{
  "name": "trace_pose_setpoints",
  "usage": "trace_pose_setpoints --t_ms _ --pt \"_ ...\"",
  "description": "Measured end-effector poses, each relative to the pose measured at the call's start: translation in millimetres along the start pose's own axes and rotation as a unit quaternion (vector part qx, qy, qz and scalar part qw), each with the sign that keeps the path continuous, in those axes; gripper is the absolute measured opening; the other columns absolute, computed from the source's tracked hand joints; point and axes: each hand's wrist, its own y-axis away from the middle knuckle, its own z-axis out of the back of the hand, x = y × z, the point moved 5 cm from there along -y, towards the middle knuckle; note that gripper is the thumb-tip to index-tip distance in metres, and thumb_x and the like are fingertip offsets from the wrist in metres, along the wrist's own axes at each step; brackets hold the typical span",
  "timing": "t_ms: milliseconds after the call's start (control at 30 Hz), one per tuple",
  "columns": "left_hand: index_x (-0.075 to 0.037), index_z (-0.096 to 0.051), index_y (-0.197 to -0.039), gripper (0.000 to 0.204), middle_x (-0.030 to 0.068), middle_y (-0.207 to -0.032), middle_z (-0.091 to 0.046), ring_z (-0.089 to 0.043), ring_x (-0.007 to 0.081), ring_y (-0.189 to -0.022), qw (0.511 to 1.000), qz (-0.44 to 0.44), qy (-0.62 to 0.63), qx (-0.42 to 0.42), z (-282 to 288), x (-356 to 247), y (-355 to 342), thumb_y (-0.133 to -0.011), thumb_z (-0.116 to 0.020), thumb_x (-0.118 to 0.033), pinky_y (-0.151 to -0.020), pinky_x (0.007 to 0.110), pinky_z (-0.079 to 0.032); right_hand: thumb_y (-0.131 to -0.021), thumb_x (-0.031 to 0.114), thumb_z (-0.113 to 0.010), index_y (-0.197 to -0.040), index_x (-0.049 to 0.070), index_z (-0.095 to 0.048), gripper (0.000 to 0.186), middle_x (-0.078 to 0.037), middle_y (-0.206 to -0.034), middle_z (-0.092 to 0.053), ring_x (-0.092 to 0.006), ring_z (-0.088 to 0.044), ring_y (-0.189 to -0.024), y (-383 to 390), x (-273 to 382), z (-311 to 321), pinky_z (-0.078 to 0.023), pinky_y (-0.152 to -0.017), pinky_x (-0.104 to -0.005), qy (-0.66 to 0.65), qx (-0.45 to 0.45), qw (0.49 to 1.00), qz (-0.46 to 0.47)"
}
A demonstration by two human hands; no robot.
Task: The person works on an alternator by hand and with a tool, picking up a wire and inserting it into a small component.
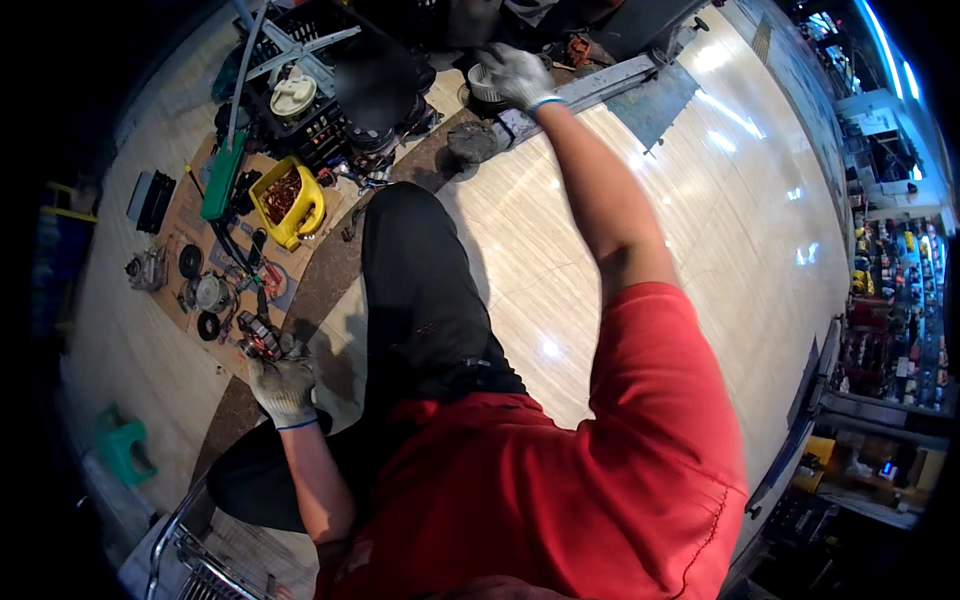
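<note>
- Left hand [284,388], gloved: grip closed about a metal part with reddish windings [261,337], at the near edge of the cardboard sheet [226,254]; exact finger placement partly hidden.
- Right hand [517,77], gloved, arm stretched far forward: over the side of a dark round drum with a ribbed wall [486,90]. Fingers on the far side hidden; cannot tell how far this grip is closed, or whether it has hold of the drum. Drum's inside too dark to read.
- Metal beam [600,88] on the floor just beside the drum, a rounded dark foot [472,143] at its near end.
- Yellow jug [312,212], side cut open, lying on the cardboard, handle toward the person: well stocked with small copper-brown pieces [281,192].
- Black crate [268,72] beyond the jug: slatted walls, contents dark and jumbled; off-white round part [293,93] on top, grey metal arms near it.
- Green tool [222,180], long, to the left of the jug.
- Cardboard also carries a round metal housing [212,294] and two black rings [190,262], close together.
- Metal casting [147,270] at the cardboard's left edge; black case [152,202] on the floor beyond it, contents not visible.
- Far right: shelves [895,300] packed with small goods, too small to tell apart.
</note>
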Motion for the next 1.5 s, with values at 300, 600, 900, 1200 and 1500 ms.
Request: trace_pose_setpoints --t_ms 300,600,900,1200,1500 --pt "-0.004 -0.06 -0.115 0.038 0.0162 -0.095 -0.062 -0.056 0.0288 -0.087 0.999 -0.016 0.027 -0.042 47 -5 0 -0.084 -0.07 -0.025 -0.074 0.038 -0.047 -0.091 0.022 -0.056 -0.121 0.011 -0.066 0.034 -0.016 -0.104 -0.068 -0.0253 -0.065 -0.088 212 -381 37 -0.051 -0.077 -0.0397 -0.074 0.294 0.838 -0.454" --pt "0.0 -0.05 -0.131 0.052 0.0094 -0.099 -0.056 -0.049 0.0224 -0.087 0.999 0.01 0.028 -0.038 45 8 -3 -0.085 -0.066 -0.019 -0.076 0.035 -0.041 -0.091 0.042 -0.056 -0.125 0.017 -0.066 0.043 -0.004 -0.131 -0.063 -0.0262 -0.061 -0.12 217 -516 281 -0.05 -0.095 -0.0422 0.33 0.304 0.696 -0.561" --pt "-0.003 -0.057 -0.122 0.046 0.0099 -0.102 -0.059 -0.053 0.023 -0.09 0.999 0.0 -0.035 -0.039 39 0 1 -0.083 -0.074 -0.023 -0.079 0.035 -0.044 -0.096 0.045 -0.037 -0.126 0.013 -0.061 0.05 -0.02 -0.126 -0.062 -0.038 -0.06 -0.115 274 -486 241 -0.047 -0.096 -0.0466 0.225 0.057 0.787 -0.572" --pt "-0.004 -0.057 -0.122 0.037 0.0074 -0.099 -0.061 -0.052 0.0204 -0.086 0.998 0.004 -0.011 -0.062 40 17 -5 -0.093 -0.064 -0.026 -0.078 0.034 -0.043 -0.075 0.046 -0.081 -0.145 0.006 -0.043 0.089 -0.019 -0.138 -0.054 -0.0349 -0.052 -0.128 438 -389 69 -0.043 -0.105 -0.0411 -0.133 0.379 0.767 -0.501" --pt "-0.012 -0.055 -0.126 0.039 0.007 -0.113 -0.06 -0.057 0.0176 -0.093 0.961 -0.016 -0.152 -0.231 20 21 16 -0.101 -0.048 -0.041 -0.078 0.032 -0.047 -0.086 0.035 -0.067 -0.14 0.004 -0.05 0.065 -0.02 -0.134 -0.058 -0.0328 -0.058 -0.121 295 -182 35 -0.045 -0.102 -0.039 -0.278 0.307 0.729 -0.545"
